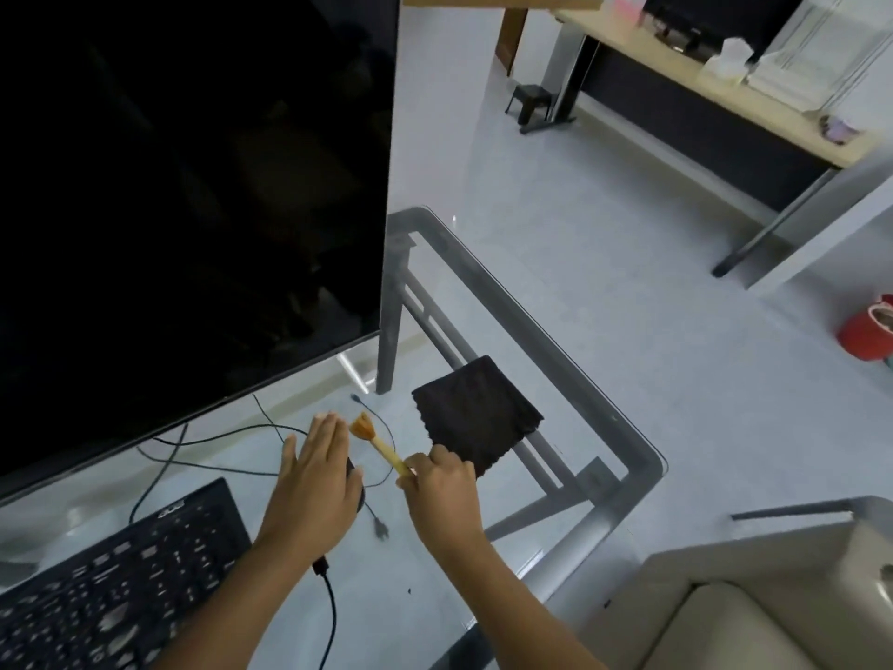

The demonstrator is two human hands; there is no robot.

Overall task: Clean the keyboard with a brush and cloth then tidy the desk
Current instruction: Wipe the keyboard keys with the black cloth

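A black keyboard (pixel 121 568) lies at the lower left of the glass desk (pixel 623 481). My right hand (pixel 442 490) grips the pale handle of a small brush (pixel 374 440), whose orange bristles point up and left. My left hand (pixel 314 481) is flat, fingers together, resting over a black mouse (pixel 356 481) that is mostly hidden beneath it; the bristles sit right beside its fingertips. A folded black cloth (pixel 476 415) lies on the glass just beyond my right hand.
A large dark monitor (pixel 193 186) fills the upper left. Thin black cables (pixel 217 440) loop across the glass behind the keyboard. A beige seat (pixel 725 616) is at the lower right, a red bucket (pixel 867 333) on the floor at the right.
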